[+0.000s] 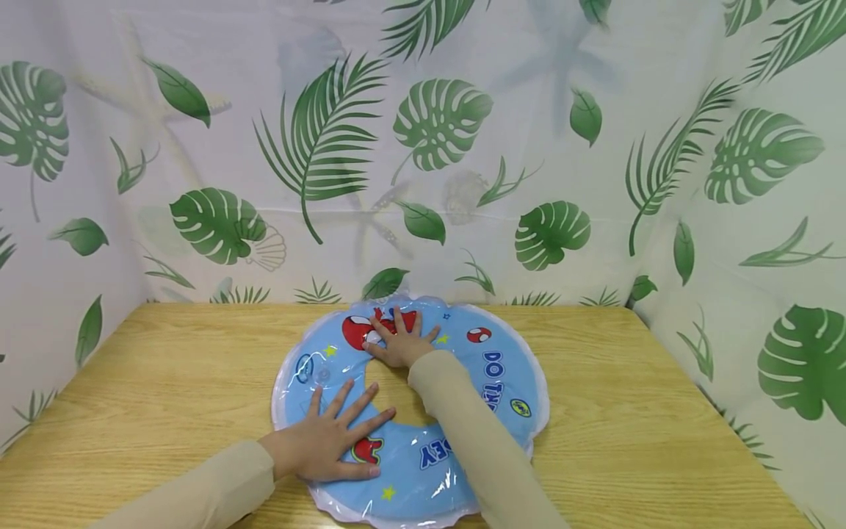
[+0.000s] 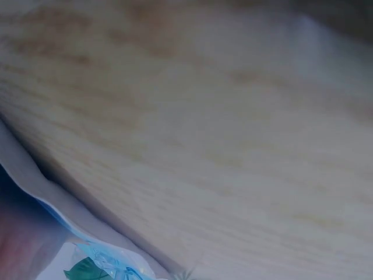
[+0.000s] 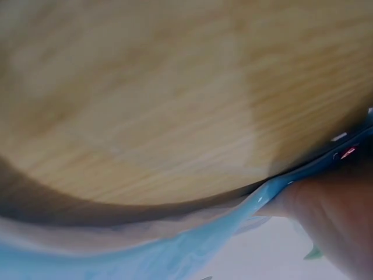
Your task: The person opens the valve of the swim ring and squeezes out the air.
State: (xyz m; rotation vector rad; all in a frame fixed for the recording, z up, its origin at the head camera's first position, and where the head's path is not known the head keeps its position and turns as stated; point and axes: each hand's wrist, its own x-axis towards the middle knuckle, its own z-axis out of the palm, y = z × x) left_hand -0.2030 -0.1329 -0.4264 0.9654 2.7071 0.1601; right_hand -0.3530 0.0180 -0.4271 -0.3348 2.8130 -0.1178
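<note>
A light blue swim ring with red cartoon prints, yellow stars and lettering lies flat on the wooden table in the head view. My left hand rests on its near left side, fingers spread and straight. Across the hole, my right hand presses on the far part over a red print, its fingers also spread. The right forearm crosses the ring's right side and hides part of the lettering. In the right wrist view the ring's inner edge curves past part of the right hand.
The wooden table extends to both sides of the ring. A white cloth with green leaf prints hangs behind the table and along both sides. The ring's far edge reaches the table's back edge.
</note>
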